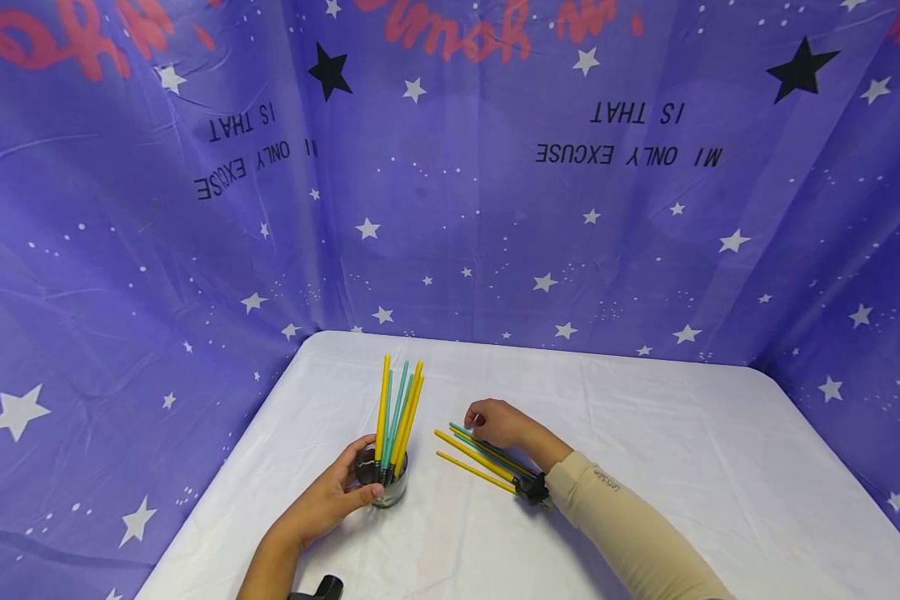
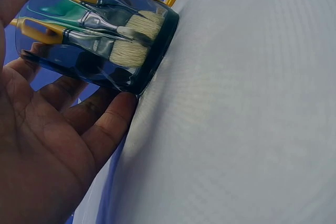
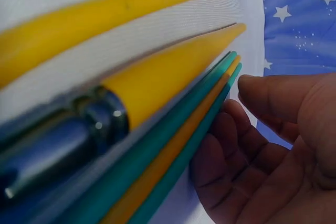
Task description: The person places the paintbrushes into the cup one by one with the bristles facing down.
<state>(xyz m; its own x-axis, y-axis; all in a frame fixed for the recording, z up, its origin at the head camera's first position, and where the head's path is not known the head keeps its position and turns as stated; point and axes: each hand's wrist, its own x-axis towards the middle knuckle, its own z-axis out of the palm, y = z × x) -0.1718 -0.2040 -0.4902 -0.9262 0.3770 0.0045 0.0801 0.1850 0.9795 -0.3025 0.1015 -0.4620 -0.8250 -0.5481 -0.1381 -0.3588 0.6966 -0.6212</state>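
Observation:
A clear glass [image 1: 393, 493] stands upright on the table at centre left, with several yellow and teal paintbrushes [image 1: 401, 417] in it, bristles down. My left hand [image 1: 337, 493] grips the glass from the left, thumb in front. Pale bristles [image 2: 131, 45] show through its wall in the left wrist view. To the right, more yellow and teal paintbrushes [image 1: 480, 467] lie fanned out on the cloth. Over their handle tips is my right hand [image 1: 498, 423], fingers loosely bent beside the teal handles [image 3: 210, 93]. A gap shows between thumb and fingers, with no brush clearly pinched.
A white cloth covers the table [image 1: 682, 467]. Purple curtains [image 1: 480, 208] with stars and lettering hang behind it and along both sides. A black object [image 1: 328, 587], only partly visible, is by the left forearm. Dark brush heads [image 1: 531, 489] lie under the right wrist.

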